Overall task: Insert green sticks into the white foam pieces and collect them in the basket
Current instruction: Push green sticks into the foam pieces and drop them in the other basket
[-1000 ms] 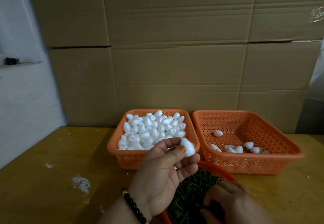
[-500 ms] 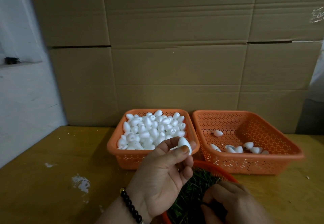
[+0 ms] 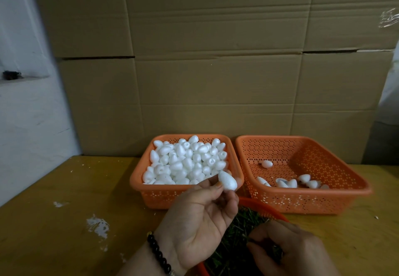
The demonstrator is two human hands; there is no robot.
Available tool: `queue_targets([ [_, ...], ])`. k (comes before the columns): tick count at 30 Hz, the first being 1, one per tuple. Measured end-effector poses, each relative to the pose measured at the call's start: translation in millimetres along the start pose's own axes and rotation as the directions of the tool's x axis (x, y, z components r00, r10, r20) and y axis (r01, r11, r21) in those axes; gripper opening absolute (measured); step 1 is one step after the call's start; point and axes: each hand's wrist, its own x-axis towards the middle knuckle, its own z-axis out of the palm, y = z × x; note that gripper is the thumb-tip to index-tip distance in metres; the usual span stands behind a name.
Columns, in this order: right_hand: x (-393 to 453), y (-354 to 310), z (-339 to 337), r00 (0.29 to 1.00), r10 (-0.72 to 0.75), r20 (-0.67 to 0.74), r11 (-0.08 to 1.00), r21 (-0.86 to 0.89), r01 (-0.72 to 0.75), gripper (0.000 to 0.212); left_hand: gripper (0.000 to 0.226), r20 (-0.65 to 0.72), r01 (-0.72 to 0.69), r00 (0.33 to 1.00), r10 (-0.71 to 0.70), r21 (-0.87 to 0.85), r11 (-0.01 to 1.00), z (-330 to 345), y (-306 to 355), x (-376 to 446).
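Observation:
My left hand (image 3: 198, 221) pinches one white egg-shaped foam piece (image 3: 227, 181) between thumb and fingertips, raised in front of the left orange basket (image 3: 138, 186), which is heaped with several loose foam pieces (image 3: 185, 163). My right hand (image 3: 289, 252) is low at the bottom edge, fingers curled down into the green sticks (image 3: 235, 232) that fill a round orange bowl (image 3: 265, 207); whether it holds a stick is hidden. The right orange basket (image 3: 313, 198) has several foam pieces (image 3: 291, 182) on its floor.
A wall of cardboard boxes (image 3: 216, 59) stands right behind the two baskets. The yellow wooden table (image 3: 64, 221) has white paint flecks on its left part. A white wall (image 3: 26, 103) runs along the left side.
My left hand has turned the foam piece slightly between its fingertips and stayed about in place. My right hand has kept working in the green sticks with little movement.

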Motion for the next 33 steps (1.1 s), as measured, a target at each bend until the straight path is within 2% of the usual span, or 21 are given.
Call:
queue_targets([
  [6, -0.8, -0.1, 1.1, 0.999, 0.0, -0.051, 1.0, 0.022, 0.001, 0.041, 0.038, -0.002, 0.032, 0.999, -0.032, -0.001, 0.999, 0.5, 0.5, 0.8],
  [10, -0.8, -0.8, 0.7, 0.998, -0.005, -0.07, 1.0, 0.02, 0.006, 0.036, 0.033, -0.009, 0.049, 0.999, -0.049, 0.004, 0.999, 1.6, -0.8, -1.3],
  [14, -0.7, -0.2, 1.1, 0.995, 0.001, -0.104, 1.0, 0.007, 0.0, 0.039, 0.029, -0.03, 0.032, 0.999, -0.03, 0.072, 0.997, 1.3, -3.4, -1.9],
  [20, 1.0, -4.1, -0.2, 0.98, -0.053, -0.192, 0.993, 0.092, 0.072, 0.02, 0.039, -0.034, 0.05, 0.998, -0.046, 0.138, 0.989, -0.6, -5.4, -1.5],
  [24, 0.8, -7.1, -0.4, 0.973, -0.061, -0.222, 0.996, 0.057, 0.076, 0.021, 0.047, -0.006, 0.106, 0.994, -0.106, 0.038, 0.994, 0.5, -5.1, -1.4],
  [29, 0.6, -4.8, -0.6, 0.966, 0.006, -0.259, 0.995, 0.093, 0.019, 0.023, 0.05, -0.028, 0.123, 0.992, -0.125, -0.088, 0.989, -0.3, -3.8, 1.9],
  [33, 1.2, -6.7, -1.5, 0.965, 0.025, -0.263, 0.993, 0.116, 0.005, 0.021, 0.046, -0.02, 0.099, 0.995, -0.1, -0.057, 0.993, -0.4, -3.6, 1.5],
])
